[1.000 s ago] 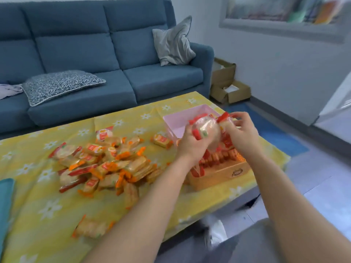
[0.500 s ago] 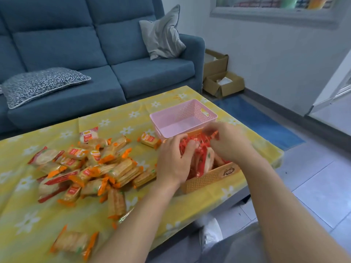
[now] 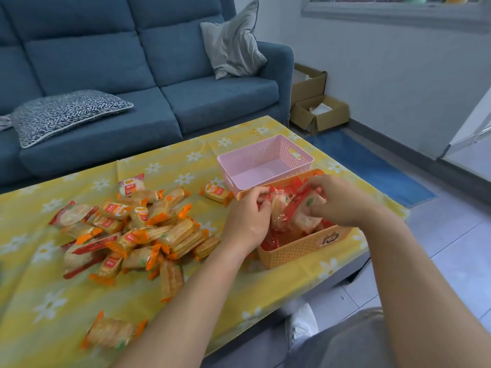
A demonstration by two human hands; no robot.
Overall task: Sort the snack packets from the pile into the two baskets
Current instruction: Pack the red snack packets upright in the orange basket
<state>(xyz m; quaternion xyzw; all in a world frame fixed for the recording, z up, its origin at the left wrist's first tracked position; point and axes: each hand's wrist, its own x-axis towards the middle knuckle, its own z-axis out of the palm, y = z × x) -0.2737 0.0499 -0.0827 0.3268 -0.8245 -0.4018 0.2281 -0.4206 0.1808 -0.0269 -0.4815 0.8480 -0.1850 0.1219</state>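
An orange basket (image 3: 300,248) at the table's right edge holds several red snack packets (image 3: 295,208). Both hands are inside it. My left hand (image 3: 248,221) curls its fingers on the packets at the basket's left side. My right hand (image 3: 337,200) pinches red packets at the basket's far side. Behind it stands an empty pink basket (image 3: 265,160). A pile of orange and red packets (image 3: 132,232) lies on the yellow tablecloth to the left. One orange packet (image 3: 215,192) lies beside the pink basket, another (image 3: 111,333) near the front edge.
The table (image 3: 39,301) has a yellow flowered cloth. A blue sofa (image 3: 119,62) with cushions stands behind it. Cardboard boxes (image 3: 316,110) and a blue mat (image 3: 372,166) lie on the floor to the right. My knee and a white shoe (image 3: 300,325) are at the bottom right.
Both hands came down from above the basket with the red packets and now sit inside the orange basket. The camera view tilted down and left.
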